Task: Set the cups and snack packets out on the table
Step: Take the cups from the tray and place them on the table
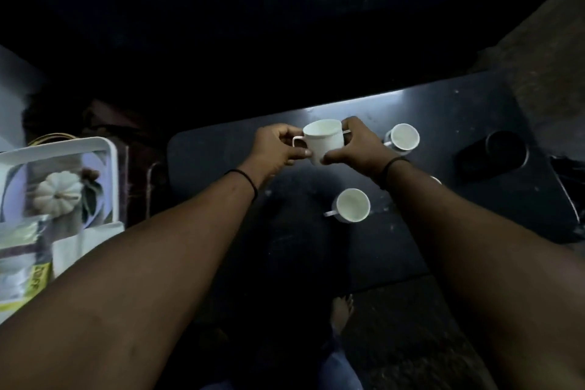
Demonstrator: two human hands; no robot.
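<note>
Both hands hold one white cup (324, 140) above the far part of the dark table (468, 111). My left hand (278, 146) grips its handle side and my right hand (359, 147) clasps the other side. A second white cup (402, 138) stands on the table just right of my right hand. A third white cup (352, 205) stands nearer, between my forearms. A white edge (436, 180) peeks from behind my right forearm; what it is cannot be told. Snack packets (22, 263) lie at the left on a white tray (104, 149).
A dark round object (503, 153) sits at the table's right end, with a dark cable or bag (569, 187) beyond it. The tray shows a pumpkin picture (58, 190). A bare foot (342, 310) rests on the floor below the table's near edge. The room is dim.
</note>
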